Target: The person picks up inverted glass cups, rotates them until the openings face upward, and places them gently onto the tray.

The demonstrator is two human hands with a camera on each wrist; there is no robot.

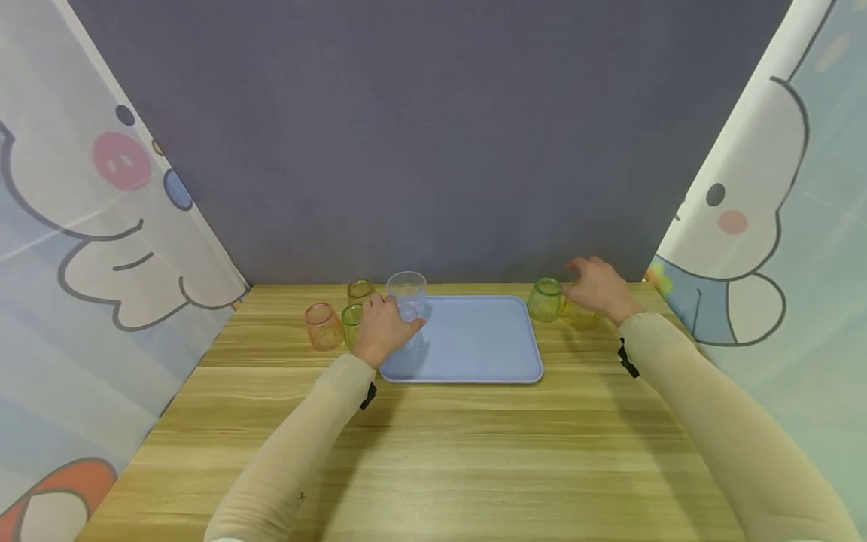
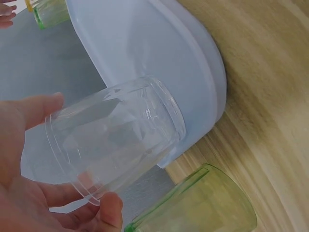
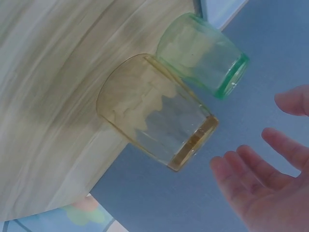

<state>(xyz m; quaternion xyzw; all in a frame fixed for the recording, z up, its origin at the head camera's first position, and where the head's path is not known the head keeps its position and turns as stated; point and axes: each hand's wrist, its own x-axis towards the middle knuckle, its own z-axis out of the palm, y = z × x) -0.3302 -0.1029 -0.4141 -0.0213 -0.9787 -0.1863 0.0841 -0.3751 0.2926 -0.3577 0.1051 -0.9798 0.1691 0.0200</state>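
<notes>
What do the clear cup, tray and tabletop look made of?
Clear cup: glass or clear plastic, glossy; it's see-through with bright highlights, which doesn't settle it.
Tray: probably plastic, smooth; its pale-blue surface is even, its rim rounded.
Tabletop: wood or wood-look laminate, smooth-looking; streaked grain shows.

Behind the wood-grained tabletop (image 1: 474, 459), a plain dark grey panel (image 1: 433, 143) is seen. A pink-snouted cartoon (image 1: 74, 188) is printed on the left curtain (image 1: 41, 376), a pink-cheeked cartoon (image 1: 752, 196) on the right curtain (image 1: 829, 301).
</notes>
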